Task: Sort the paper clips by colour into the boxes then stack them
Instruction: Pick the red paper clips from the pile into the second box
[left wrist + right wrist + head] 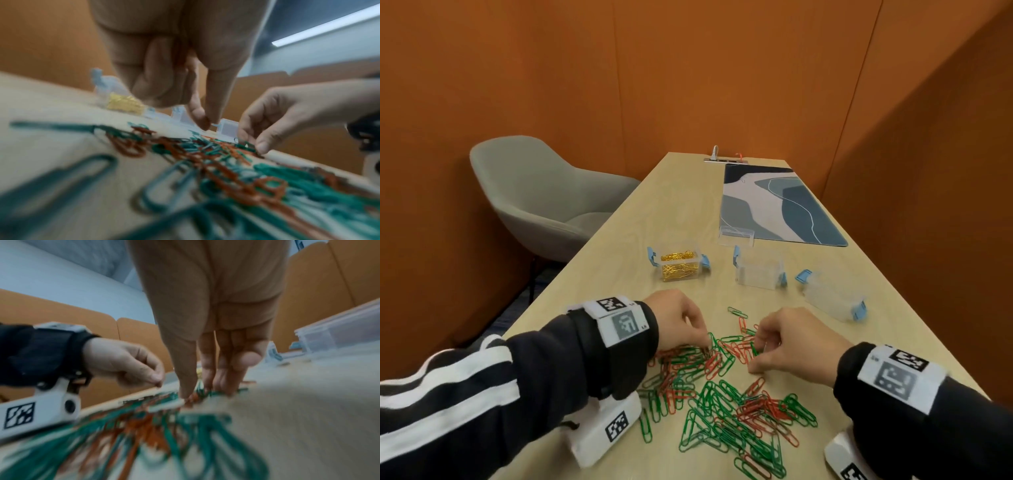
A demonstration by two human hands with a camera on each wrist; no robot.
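Note:
A loose pile of red and green paper clips (722, 390) lies on the near part of the table. My left hand (704, 346) reaches down into the pile's far left side, with thumb and forefinger pinching a clip whose colour I cannot make out; the left wrist view shows that pinch (207, 125) blurred. My right hand (756, 353) pinches a green clip at the pile's far right side, its fingertips (205, 386) down among the clips. Beyond the pile stand a clear box of gold clips (679, 265), an empty clear box (758, 272) and a third clear box (832, 296), tilted.
A clear lid (736, 234) lies behind the boxes at the edge of a blue patterned mat (777, 205). A grey chair (541, 195) stands off the table's left side. Orange walls close in at the back and the right.

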